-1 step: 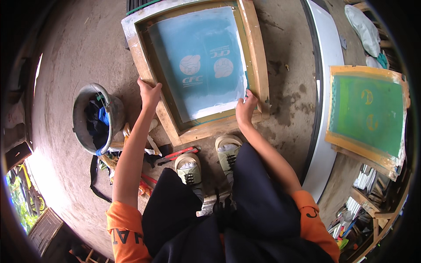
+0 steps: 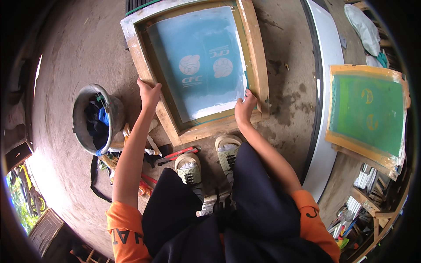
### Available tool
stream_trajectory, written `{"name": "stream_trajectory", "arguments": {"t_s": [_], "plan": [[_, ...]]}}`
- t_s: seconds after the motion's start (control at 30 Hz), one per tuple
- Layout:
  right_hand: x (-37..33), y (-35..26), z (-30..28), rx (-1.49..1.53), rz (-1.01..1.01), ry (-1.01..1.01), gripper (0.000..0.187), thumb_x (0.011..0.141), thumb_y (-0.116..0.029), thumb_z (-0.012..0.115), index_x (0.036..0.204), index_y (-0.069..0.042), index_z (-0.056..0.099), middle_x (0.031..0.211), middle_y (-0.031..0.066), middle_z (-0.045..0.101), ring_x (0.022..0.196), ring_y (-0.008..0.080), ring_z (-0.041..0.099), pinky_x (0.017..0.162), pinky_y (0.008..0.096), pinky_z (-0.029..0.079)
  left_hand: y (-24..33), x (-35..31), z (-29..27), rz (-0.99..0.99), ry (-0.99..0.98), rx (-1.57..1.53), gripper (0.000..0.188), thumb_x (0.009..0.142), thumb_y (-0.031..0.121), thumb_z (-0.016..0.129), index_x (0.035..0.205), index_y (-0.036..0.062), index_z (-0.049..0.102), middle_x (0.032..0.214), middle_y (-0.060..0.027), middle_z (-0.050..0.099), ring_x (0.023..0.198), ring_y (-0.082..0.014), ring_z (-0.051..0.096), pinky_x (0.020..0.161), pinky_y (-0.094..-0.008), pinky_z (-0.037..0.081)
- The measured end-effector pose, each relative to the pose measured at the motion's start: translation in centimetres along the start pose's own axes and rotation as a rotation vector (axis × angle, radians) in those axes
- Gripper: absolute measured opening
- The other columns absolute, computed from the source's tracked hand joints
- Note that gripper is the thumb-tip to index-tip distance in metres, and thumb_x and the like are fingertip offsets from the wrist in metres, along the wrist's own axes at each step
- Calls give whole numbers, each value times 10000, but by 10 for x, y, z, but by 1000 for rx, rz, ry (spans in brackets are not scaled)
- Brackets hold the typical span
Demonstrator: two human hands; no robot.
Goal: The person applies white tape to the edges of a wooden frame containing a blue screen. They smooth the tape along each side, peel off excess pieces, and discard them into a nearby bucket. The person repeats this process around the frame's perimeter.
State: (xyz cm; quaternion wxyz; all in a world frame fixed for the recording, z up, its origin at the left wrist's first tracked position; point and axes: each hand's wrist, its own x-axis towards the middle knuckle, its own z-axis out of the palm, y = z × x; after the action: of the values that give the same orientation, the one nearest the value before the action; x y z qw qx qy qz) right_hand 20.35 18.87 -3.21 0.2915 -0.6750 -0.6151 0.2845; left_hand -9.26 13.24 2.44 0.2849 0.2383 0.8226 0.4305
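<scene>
A wooden screen-printing frame (image 2: 255, 48) with pale blue mesh (image 2: 197, 35) is tilted in front of my feet. The mesh carries light printed shapes and lettering, with a white band along its right and lower edges. My left hand (image 2: 150, 95) is closed round the frame's left rail, thumb on top. At the lower right inner corner, my right hand (image 2: 244, 108) has its fingers pinched together by the white band and a thin teal edge. What lies between those fingers is too small to make out.
A grey bucket (image 2: 115, 118) with dark and blue cloths stands left. Red-handled tool (image 2: 177, 153) and scraps lie by my sandals (image 2: 188, 168). On the right are a long white board (image 2: 326, 57) and a second, green screen frame (image 2: 370, 142).
</scene>
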Motion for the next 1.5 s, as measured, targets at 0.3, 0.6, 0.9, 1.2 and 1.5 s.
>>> {"name": "stream_trajectory", "arguments": {"t_s": [0.3, 0.6, 0.9, 1.2, 1.5], "plan": [[10, -5, -13, 225, 82, -127, 426, 717, 103, 454, 1135, 23, 484, 1081, 172, 489, 1005, 280, 479, 912, 384, 379, -5, 8, 1, -18, 53, 51, 702, 715, 98, 660, 1300, 15, 280, 1112, -215, 536, 1015, -308, 570, 876, -368, 455], [8, -12, -24, 415, 506, -128, 294, 875, 2, 404, 1148, 29, 508, 1044, 126, 505, 875, 188, 534, 782, 315, 466, -5, 9, -1, -17, 31, 31, 728, 720, 105, 662, 1322, 19, 262, 1092, -219, 552, 1006, -313, 575, 873, -375, 458], [3, -3, -24, 448, 443, -127, 267, 954, -41, 400, 1169, 16, 547, 1001, 63, 542, 754, 111, 529, 712, 247, 491, 0, 5, 1, -11, 48, 45, 737, 714, 107, 668, 1320, 5, 260, 1097, -227, 551, 1012, -315, 576, 880, -371, 457], [11, -7, -20, 608, 565, -125, 295, 897, 28, 388, 1135, 20, 562, 1074, 124, 508, 914, 178, 532, 808, 274, 482, -1, 8, 3, -41, 52, 87, 744, 716, 115, 665, 1327, 10, 252, 1122, -235, 545, 1046, -332, 566, 902, -377, 449], [14, 5, -24, 642, 560, -153, 238, 926, -7, 450, 1113, -26, 595, 1028, 65, 509, 802, 117, 538, 789, 252, 485, 8, 0, 6, 4, 79, 117, 594, 761, 121, 654, 1240, 34, 314, 1029, -136, 514, 922, -233, 572, 759, -347, 483]]}}
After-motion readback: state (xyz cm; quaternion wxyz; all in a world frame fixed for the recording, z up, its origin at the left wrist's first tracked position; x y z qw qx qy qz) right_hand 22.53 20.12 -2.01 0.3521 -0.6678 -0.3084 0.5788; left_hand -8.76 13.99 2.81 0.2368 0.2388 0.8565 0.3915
